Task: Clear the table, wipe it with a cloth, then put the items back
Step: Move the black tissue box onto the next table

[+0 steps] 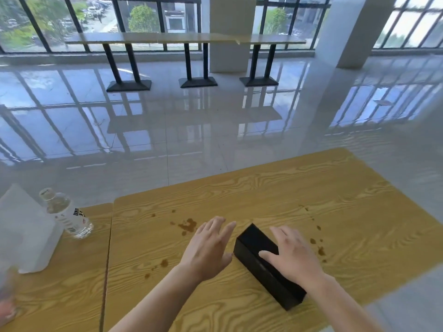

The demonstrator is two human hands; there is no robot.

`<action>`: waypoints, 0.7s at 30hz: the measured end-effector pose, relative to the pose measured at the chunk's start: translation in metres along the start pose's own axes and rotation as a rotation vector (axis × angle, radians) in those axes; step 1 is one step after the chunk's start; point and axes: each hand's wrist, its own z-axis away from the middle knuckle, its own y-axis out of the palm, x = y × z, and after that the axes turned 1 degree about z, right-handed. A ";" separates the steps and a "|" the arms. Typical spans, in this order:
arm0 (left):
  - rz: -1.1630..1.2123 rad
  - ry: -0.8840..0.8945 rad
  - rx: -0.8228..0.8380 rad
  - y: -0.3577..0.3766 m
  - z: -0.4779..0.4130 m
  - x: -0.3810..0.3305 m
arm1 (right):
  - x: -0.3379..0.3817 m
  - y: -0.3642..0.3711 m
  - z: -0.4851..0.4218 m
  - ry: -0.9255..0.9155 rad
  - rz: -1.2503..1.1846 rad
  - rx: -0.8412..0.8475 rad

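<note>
Right grip (296,256) resting on the black box (254,243), fingers spread flat, thumb lying across its top, not clamped. Left grip (208,248) hovering just beside the box's left edge, fingers splayed, holding nothing. Box lying on the desk (263,195) between both grips. Brown stains (188,226) spotting the desk ahead of the left grip. Water bottle (68,215) standing well off left.

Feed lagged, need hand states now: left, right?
Left hand: open, holding nothing, beside the black box.
Right hand: open, resting on the box, not gripping.
</note>
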 end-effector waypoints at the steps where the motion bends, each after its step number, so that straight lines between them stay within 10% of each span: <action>1: -0.004 0.024 0.023 0.005 -0.007 -0.007 | -0.006 0.002 0.005 0.020 0.003 0.033; 9: -0.135 0.200 0.243 0.040 -0.050 -0.046 | -0.040 0.022 0.026 0.129 0.056 0.269; 21: -0.185 0.293 0.274 0.060 -0.072 -0.050 | -0.048 0.038 0.026 0.079 -0.029 0.183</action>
